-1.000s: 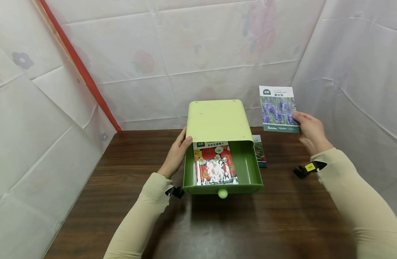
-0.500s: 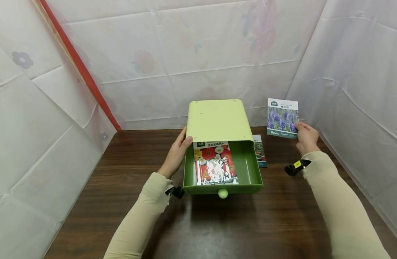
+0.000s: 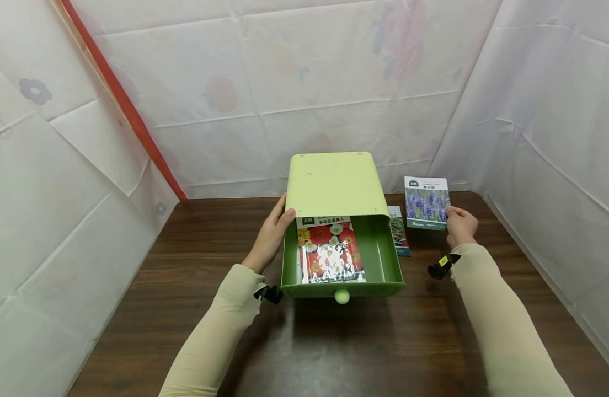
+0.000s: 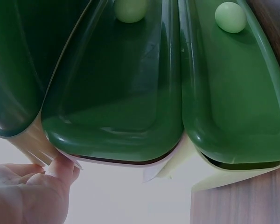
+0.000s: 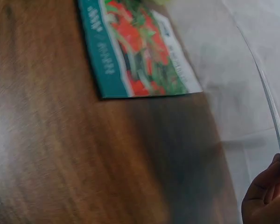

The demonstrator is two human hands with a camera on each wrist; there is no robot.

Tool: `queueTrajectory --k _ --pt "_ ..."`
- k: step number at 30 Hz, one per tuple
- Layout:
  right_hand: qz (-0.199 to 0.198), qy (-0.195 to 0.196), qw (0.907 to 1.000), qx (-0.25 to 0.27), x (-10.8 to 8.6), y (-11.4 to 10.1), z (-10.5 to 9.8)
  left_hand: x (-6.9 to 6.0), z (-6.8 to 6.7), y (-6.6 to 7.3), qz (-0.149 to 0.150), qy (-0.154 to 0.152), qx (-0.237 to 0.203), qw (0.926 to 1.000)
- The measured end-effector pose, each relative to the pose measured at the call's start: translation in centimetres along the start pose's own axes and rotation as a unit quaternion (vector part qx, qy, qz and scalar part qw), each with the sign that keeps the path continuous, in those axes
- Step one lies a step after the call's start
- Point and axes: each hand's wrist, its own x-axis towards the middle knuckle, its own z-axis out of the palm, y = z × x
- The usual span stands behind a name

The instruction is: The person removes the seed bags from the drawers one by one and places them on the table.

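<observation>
The right hand (image 3: pixel 461 225) was clamped, thumb against fingers, on the lower right edge of a flat, rectangular purple-flower seed packet (image 3: pixel 426 198) with a white top and teal foot. The packet stood tilted just left of that hand, its face towards the head camera; whether its foot touched the table could not be told. Seen nearly edge-on from the right wrist, it looked thin and light, probably stiff enough to stay flat from one pinch yet easy to crease. Its printed face seemed smooth and might slip, so a side-edge hold, clear of the picture, suited it.

Farther left of the hand, a red-and-green printed packet (image 3: pixel 399 234) lay on the dark brown wood-grain table (image 3: pixel 210 253), partly hidden by a pale-green box-shaped cabinet (image 3: pixel 336 182). The cabinet's dark-green drawer (image 3: pixel 377 253) stood pulled out, a glossy red-poppy packet (image 3: pixel 330 251) inside. On the far side, the left hand (image 3: pixel 270 234) rested against the cabinet, fingers extended along its side, thumb at the front corner.
</observation>
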Motion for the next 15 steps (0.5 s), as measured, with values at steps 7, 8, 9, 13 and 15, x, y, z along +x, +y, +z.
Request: queueTrajectory --k 7,8,9,13,15 --pt "-0.006 -0.013 0.9978 -0.064 -0.1 1.3 -0.2 0.1 0.1 0.0 -0.002 -0.002 -0.004 1.0" --pt "-0.005 -0.015 0.9972 -0.073 0.0 1.4 -0.3 0.1 0.1 -0.1 -0.001 -0.001 -0.005 1.0" --pt "-0.004 -0.018 0.9965 -0.082 0.0 1.6 -0.4 0.1 0.1 -0.1 -0.001 -0.001 -0.005 1.0" --pt "0.001 -0.034 0.991 -0.129 -0.1 2.0 -0.7 0.2 0.1 -0.2 0.006 -0.003 -0.005 1.0" --pt "-0.005 -0.039 0.9881 -0.149 -0.2 2.1 -0.8 0.2 0.1 -0.2 0.008 -0.004 -0.005 0.9999"
